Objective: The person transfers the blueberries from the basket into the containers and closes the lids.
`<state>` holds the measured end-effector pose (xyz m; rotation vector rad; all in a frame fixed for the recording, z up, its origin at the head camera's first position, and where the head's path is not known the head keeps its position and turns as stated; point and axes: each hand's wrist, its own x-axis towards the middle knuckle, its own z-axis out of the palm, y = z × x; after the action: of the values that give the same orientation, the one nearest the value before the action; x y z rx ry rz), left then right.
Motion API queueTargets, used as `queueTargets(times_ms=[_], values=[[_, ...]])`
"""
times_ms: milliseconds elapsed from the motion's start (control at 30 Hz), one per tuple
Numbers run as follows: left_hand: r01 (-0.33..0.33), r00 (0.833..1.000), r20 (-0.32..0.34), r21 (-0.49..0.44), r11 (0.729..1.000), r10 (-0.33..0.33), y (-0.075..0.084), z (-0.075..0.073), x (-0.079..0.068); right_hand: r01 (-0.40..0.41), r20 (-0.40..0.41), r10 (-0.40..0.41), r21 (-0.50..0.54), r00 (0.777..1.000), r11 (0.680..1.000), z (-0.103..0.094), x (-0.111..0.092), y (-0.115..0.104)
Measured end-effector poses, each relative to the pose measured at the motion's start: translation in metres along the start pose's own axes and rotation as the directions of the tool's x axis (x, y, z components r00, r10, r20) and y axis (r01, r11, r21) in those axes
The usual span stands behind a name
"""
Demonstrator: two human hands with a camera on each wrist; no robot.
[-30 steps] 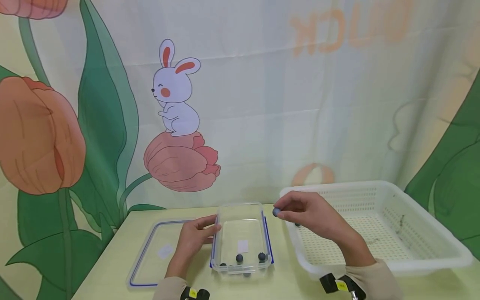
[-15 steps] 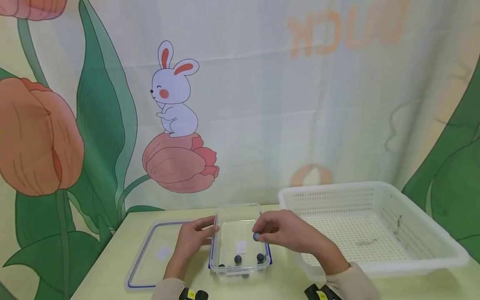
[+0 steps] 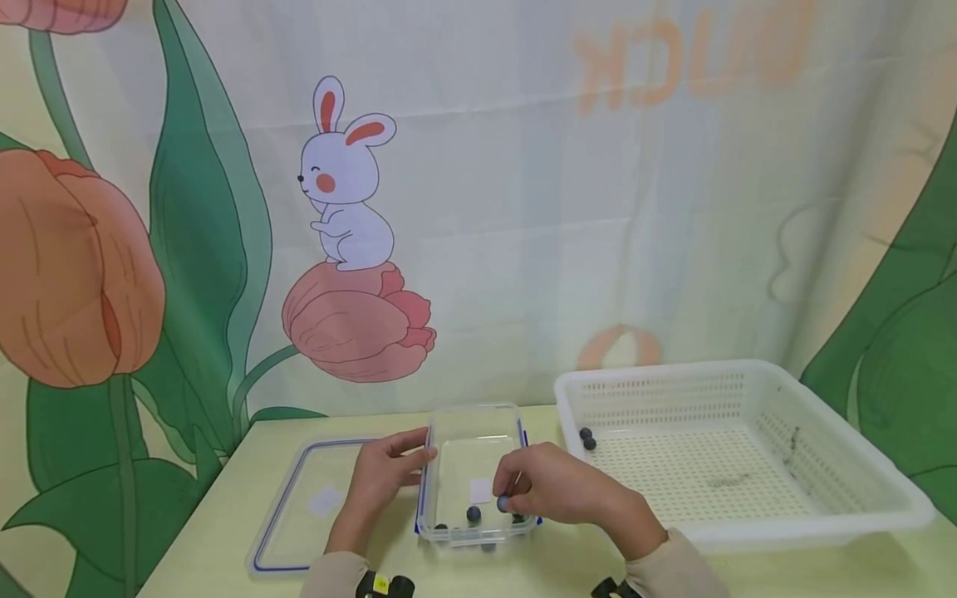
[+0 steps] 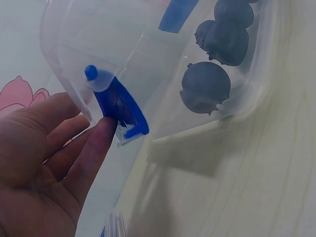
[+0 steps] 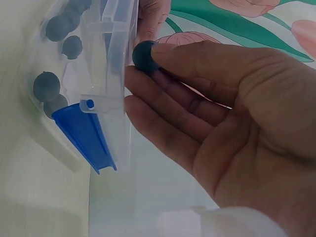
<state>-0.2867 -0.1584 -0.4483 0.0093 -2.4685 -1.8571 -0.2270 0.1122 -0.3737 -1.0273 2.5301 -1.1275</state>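
In the head view, your left hand (image 3: 381, 477) grips the clear box (image 3: 463, 538) by its left side; your right hand (image 3: 553, 483), knuckles up, pinches a blueberry (image 3: 503, 503) over its right side. The pale table (image 3: 553, 556) also bears a lid (image 3: 282, 507) and a white basket (image 3: 830, 525), before a printed curtain (image 3: 508, 266). The left-wrist view shows one digit touching a blue latch (image 4: 122, 106). In the right-wrist view, your thumb and fingers pinch the blueberry near the rim.

Container (image 4: 153, 64) cropped in wrist views, upper tulip (image 3: 63, 12) cut off
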Motion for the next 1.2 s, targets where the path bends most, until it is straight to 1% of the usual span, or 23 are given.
queueTargets(times_ms=[267,600,700,1033,1200], values=[[-0.004,1.000,0.000,-0.001,1.000,0.004,0.002,-0.001,0.000,-0.010,0.001,0.010,-0.009,1.000,1.000,0.000,0.002,0.001],[0.010,1.000,-0.005,0.007,1.000,-0.010,0.003,0.000,0.000,0.010,-0.003,-0.010,-0.009,1.000,1.000,-0.006,-0.001,-0.002],[0.008,1.000,-0.004,0.001,1.000,-0.008,0.004,0.000,0.000,0.009,-0.020,-0.009,-0.020,1.000,1.000,-0.011,-0.004,-0.003],[0.011,1.000,-0.009,0.009,1.000,-0.011,0.003,-0.001,0.001,-0.060,-0.120,0.058,-0.007,0.991,0.998,-0.035,-0.019,-0.007],[0.022,1.000,-0.010,0.003,1.000,-0.022,0.000,0.001,0.001,-0.057,-0.169,0.055,-0.011,0.984,0.998,-0.043,-0.025,-0.006]])
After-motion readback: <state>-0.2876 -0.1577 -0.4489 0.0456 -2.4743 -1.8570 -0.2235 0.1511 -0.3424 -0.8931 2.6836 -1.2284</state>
